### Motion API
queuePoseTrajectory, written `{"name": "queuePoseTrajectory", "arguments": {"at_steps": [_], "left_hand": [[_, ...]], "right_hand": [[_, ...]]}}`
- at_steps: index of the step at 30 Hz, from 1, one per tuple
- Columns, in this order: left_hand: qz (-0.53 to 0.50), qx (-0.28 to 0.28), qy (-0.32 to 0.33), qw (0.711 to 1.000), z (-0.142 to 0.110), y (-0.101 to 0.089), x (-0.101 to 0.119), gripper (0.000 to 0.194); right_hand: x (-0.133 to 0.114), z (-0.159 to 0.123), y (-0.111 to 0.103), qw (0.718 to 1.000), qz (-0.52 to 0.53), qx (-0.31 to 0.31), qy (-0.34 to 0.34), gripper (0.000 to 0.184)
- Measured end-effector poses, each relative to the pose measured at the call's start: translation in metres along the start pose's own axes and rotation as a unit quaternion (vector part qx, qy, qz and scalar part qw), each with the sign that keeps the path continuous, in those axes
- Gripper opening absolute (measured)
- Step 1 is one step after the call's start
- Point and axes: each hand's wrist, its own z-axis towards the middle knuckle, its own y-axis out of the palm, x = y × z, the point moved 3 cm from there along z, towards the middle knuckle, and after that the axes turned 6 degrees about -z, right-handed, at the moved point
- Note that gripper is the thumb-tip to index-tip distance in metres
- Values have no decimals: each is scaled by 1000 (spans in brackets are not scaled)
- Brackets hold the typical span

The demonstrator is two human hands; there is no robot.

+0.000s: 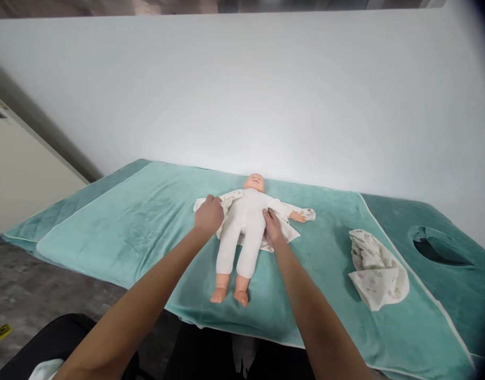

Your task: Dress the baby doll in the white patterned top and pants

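Observation:
A baby doll (244, 224) in a white bodysuit lies on its back on a teal towel (147, 221), head toward the wall. An open patterned white garment (284, 224) is spread under its torso and arms. My left hand (208, 214) is closed on the garment's left flap beside the doll's shoulder. My right hand (272, 227) rests at the doll's other side, fingers curled on the garment's right flap against its waist.
A crumpled patterned white cloth (379, 269) lies on the towel to the right. The darker teal massage table (456, 285) has a face hole (440, 248) at the far right. A white wall (242, 95) stands behind; grey floor (28, 285) lies at left.

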Motion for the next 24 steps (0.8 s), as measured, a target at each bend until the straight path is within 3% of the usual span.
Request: {"name": "queuePoseTrajectory", "arguments": {"at_steps": [3,9,13,16,18,21,24], "left_hand": [[-58,47,30,997,-1,-12,23,32],[-238,-76,58,966,-6,-13,63,29],[-139,-80,70,985,-17,-10,69,23],[-7,-141,81,987,-30,1,64,25],[44,-183,108,976,-40,8,59,17],[35,-215,160,963,-48,13,56,12],[-68,-226,180,955,-41,17,57,15]], "right_hand": [[0,0,0,1000,9,4,5,50],[-3,-1,3,998,50,-2,31,48],[-2,-1,0,997,68,8,37,48],[0,-2,-1,997,75,8,32,47],[1,-2,0,997,77,0,28,45],[-2,-3,3,997,74,-12,27,43],[-8,-4,6,997,65,-32,18,41]]}}
